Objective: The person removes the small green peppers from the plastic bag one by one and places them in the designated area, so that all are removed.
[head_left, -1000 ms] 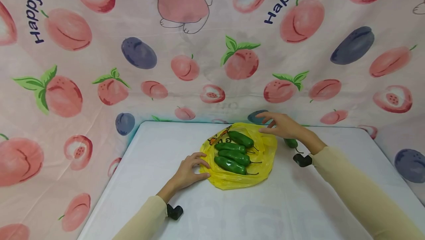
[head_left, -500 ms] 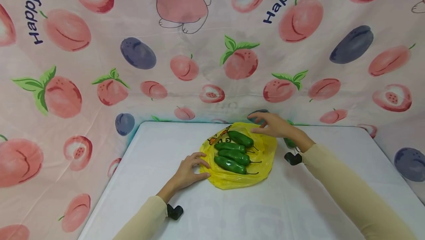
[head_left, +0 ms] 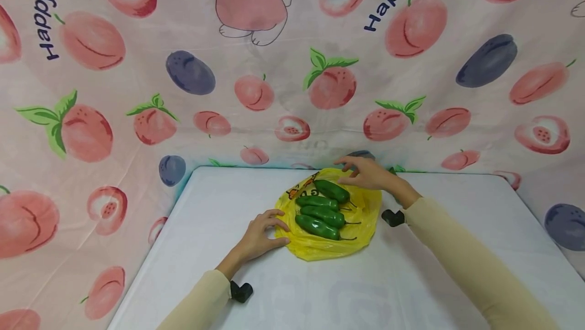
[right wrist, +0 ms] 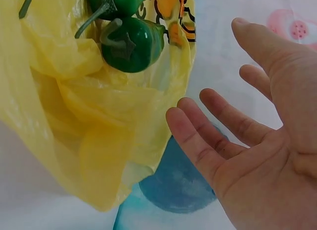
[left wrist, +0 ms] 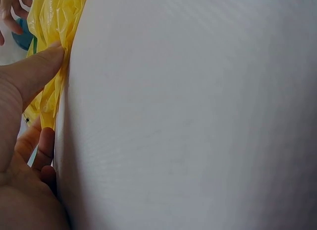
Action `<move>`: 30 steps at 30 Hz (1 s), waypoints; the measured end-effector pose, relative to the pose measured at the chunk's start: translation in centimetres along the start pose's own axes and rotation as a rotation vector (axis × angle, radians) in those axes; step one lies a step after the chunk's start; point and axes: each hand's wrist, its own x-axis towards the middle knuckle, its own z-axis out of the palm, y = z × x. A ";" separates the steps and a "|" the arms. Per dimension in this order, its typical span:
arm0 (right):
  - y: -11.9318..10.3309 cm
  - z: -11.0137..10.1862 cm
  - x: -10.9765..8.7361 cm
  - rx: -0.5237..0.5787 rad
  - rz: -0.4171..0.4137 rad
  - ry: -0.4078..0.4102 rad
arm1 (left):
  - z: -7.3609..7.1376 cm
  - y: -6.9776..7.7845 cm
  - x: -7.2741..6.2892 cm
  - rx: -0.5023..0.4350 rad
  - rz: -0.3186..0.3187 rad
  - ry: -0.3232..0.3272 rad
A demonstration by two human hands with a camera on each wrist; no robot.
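Note:
A yellow plastic bag [head_left: 315,249] lies spread on the white table, with several glossy green peppers [head_left: 317,227] resting on it, stems to the right. At its left edge is my left hand [head_left: 261,235]. In the left wrist view the thumb [left wrist: 44,64] touches the crinkled yellow plastic, with the other fingers lower along its edge. Over the bag's upper right side reaches my right hand [head_left: 365,172], fingers spread and loosely bent, holding nothing. In the right wrist view its fingertips come close to the bag's edge [right wrist: 181,81], beside a pepper [right wrist: 132,45].
The white table [head_left: 219,193] ends at a fabric backdrop [head_left: 292,56] printed with peaches and plums. Black wrist cameras sit on the left wrist [head_left: 241,292] and the right wrist [head_left: 393,217].
My right hand has moved left over the bag's upper right. A green pepper seen earlier beyond that wrist is now hidden behind it. The left hand and the bag stay put.

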 end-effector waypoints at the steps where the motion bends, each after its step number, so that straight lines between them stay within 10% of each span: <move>1: 0.0 0.1 0.1 0.005 0.004 -0.006 | 0.0 0.0 0.0 0.000 -0.001 -0.002; 30: 0.1 2.2 2.7 0.014 0.095 -0.228 | -0.2 0.5 0.0 -0.010 -0.015 -0.011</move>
